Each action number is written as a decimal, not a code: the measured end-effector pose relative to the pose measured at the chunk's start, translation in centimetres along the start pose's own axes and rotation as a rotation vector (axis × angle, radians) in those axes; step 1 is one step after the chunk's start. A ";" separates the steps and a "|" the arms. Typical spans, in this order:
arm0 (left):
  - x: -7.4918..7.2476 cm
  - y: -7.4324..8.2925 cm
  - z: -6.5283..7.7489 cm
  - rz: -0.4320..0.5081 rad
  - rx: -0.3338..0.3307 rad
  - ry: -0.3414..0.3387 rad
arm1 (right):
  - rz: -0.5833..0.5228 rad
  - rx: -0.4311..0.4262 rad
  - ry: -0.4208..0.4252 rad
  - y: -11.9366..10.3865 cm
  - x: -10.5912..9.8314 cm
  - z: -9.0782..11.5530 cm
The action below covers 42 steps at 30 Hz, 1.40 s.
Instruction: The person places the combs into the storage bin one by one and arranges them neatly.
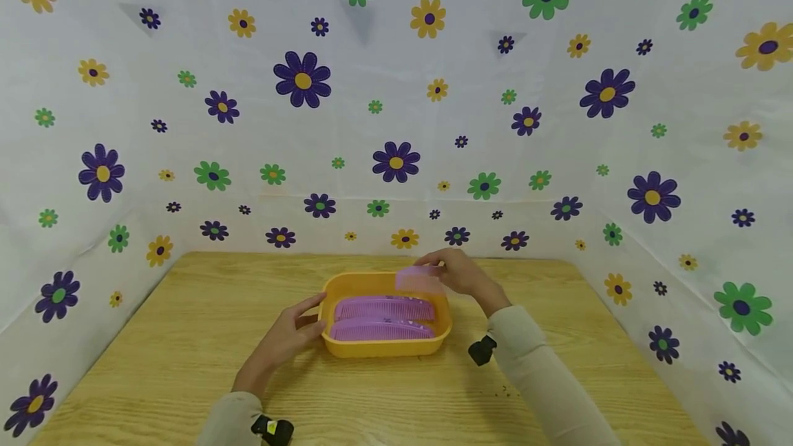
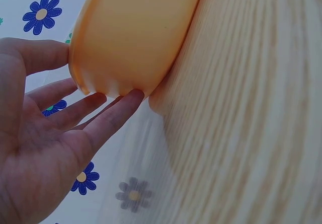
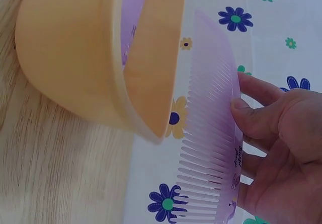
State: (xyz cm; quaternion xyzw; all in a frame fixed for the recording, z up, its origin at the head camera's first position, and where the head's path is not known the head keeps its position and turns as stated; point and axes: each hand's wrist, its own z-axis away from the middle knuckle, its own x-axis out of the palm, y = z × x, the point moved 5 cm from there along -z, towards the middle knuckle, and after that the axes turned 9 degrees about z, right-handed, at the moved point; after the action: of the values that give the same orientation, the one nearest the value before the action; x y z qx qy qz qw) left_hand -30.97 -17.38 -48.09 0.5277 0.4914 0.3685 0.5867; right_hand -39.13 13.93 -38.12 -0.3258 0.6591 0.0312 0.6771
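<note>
My right hand (image 1: 460,272) pinches a translucent light purple comb (image 3: 216,118) along its spine, teeth facing the yellow basin. In the head view this comb overlaps the back right part of the yellow basin (image 1: 387,348). Two purple combs, a rear one (image 1: 385,308) and a front one (image 1: 381,330), lie side by side inside the basin. My left hand (image 1: 281,344) touches the basin's left end; in the left wrist view its outstretched fingers (image 2: 118,116) rest against the end wall, thumb near the rim.
The basin stands on a wood-grain table (image 1: 186,363), toward its back edge. A white flower-print cloth (image 1: 347,122) rises behind and at both sides. Small dark specks (image 1: 504,391) lie on the table near the right sleeve. Each wrist wears a black camera strap.
</note>
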 end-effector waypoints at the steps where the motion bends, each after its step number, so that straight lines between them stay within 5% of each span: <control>1: 0.0 0.0 0.0 0.005 0.001 0.004 | -0.003 -0.002 0.000 -0.2 0.1 -0.1; 29: -0.1 -0.2 0.0 0.014 -0.034 0.015 | -0.001 -0.127 -0.029 -4.7 1.9 -1.8; 42: -0.1 -0.2 -0.1 0.030 -0.013 0.007 | -0.050 -0.101 -0.062 -5.8 2.9 -2.2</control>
State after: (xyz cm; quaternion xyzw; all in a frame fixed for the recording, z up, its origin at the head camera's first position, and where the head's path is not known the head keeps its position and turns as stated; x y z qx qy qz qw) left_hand -31.07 -17.50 -48.25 0.5301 0.4831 0.3821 0.5828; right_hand -37.94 7.23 -38.28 -0.3748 0.6272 0.0577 0.6803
